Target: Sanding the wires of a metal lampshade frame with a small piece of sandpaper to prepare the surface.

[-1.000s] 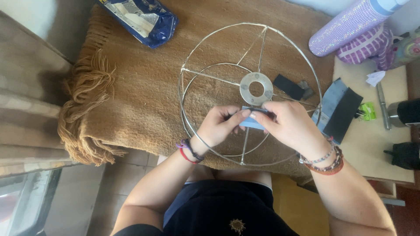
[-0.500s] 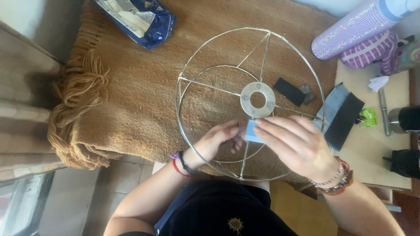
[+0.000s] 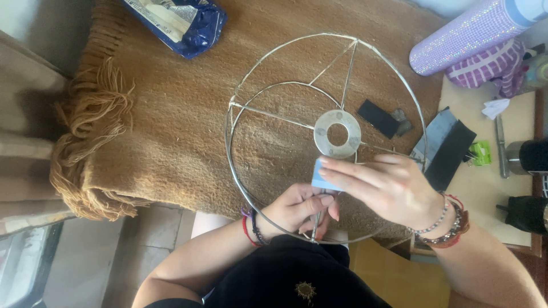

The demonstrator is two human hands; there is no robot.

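Frame [image 3: 285, 102]: bare, perhaps tarnished wire rings, spokes.

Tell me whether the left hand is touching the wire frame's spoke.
Touching. The head view shows the left hand with its fingers closed around the spoke of the wire frame, no gap visible.

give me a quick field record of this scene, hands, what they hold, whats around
left hand: pinching a spoke of the wire lampshade frame near its lower rim
right hand: pressing a small light-blue block against the same spoke
frame centre: flat metal ring joined by spokes
surface: tan fringed blanket under the frame
top left: blue packet
top right: glittery lilac roll
right of frame: dark rectangular sheets, small black strip
wrists: bracelets on both
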